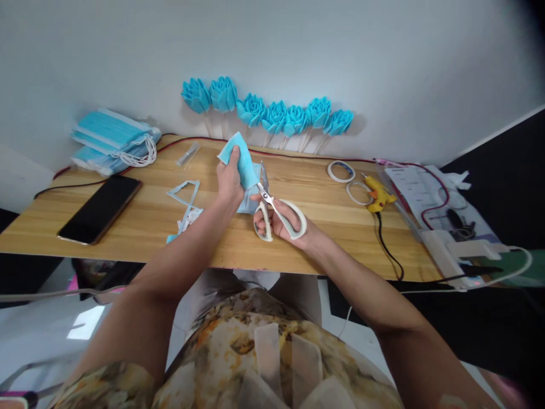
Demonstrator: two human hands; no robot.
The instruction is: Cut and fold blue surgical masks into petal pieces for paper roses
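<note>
My left hand [229, 183] is closed on a folded piece of blue mask fabric [238, 155], holding it upright above the wooden table [140, 221]. My right hand [284, 225] grips white-handled scissors [279, 216], fingers through the loops, blades pointing up-left and meeting the lower edge of the fabric. More blue fabric lies flat on the table just behind the blades. Cut blue strips and white ear loops [185, 207] lie to the left of my left forearm.
A row of blue fabric flowers [272, 111] leans on the wall. A stack of blue masks [113, 139] and a black phone [101, 208] sit at the left. Tape rolls [340, 171], a yellow glue gun [378, 194], cables and a white power strip [451, 250] are on the right.
</note>
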